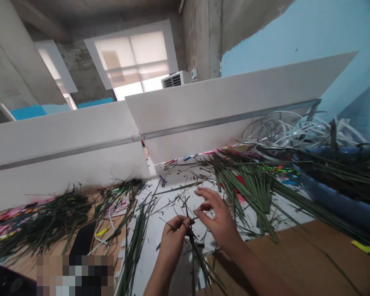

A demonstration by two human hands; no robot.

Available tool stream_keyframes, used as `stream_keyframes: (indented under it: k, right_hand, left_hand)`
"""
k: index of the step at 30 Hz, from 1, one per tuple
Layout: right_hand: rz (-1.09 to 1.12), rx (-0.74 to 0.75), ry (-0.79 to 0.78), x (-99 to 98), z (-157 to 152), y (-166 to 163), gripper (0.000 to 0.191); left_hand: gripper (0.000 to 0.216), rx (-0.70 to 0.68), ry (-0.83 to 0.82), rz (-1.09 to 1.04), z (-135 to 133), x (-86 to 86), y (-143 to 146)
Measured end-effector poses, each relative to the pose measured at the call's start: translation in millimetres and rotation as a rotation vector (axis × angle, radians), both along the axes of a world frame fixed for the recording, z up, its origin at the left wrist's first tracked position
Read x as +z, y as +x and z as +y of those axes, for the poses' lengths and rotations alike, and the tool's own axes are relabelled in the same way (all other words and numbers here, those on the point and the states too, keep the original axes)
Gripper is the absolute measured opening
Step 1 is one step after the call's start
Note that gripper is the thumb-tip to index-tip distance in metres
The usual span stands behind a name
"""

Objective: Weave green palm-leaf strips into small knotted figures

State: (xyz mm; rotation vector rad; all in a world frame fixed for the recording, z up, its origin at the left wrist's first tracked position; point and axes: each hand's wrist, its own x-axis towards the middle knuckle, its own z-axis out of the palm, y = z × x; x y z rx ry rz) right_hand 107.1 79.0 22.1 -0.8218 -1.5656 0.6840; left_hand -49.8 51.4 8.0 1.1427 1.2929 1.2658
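My left hand pinches dark green grass-like strips between thumb and fingers. Their free ends hang down below the hand, and short tips stick up above it. Just to the right, my right hand is raised with its fingers curved and apart, close to the upper tips; no strip shows clearly in it. Beneath both hands is a white work surface littered with short green clippings. A large bunch of long green strips lies right of my right hand, and a narrower bunch left of my left hand.
A blue basin holding more strips stands at the right, with coiled white strips behind it. Tangled green scraps cover the left, near a black flat object and a white cord. White partition panels rise behind.
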Motion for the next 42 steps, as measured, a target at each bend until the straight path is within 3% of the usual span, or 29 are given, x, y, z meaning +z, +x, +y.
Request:
stream_keyframes:
  k: [3,6,11,20,31,38,42]
  right_hand:
    - [0.02,-0.08,-0.113,-3.3,5,1,0.047]
    - [-0.082,0.025,-0.269,-7.3,8,-1,0.027]
    - [-0.14,0.096,-0.24,-6.1,5,-5,0.009]
    - [-0.146,0.12,-0.203,-2.8,3,-5,0.007]
    - [-0.062,0.268,-0.368,-2.4,4,-3,0.008]
    - [-0.031,0.333,-0.452,-5.9,9,0,0.007]
    - [0.069,0.362,-0.512,-11.1,12,-2,0.018]
  left_hand:
    - [0.035,0.049,-0.015,-0.075,1,1.1,-2]
    - [0.035,0.054,-0.013,-0.127,2,0.2,-2]
    - [0.032,0.025,-0.014,-0.179,2,1.1,0]
    - [0.026,-0.035,-0.004,-0.12,-2,6.5,-1]
    - [0.022,0.042,-0.023,-0.221,-3,12.1,-3]
    - [0.014,0.069,0.044,-0.004,-3,9.8,-6]
    - [0.013,0.078,0.086,0.056,-2,14.2,-5]
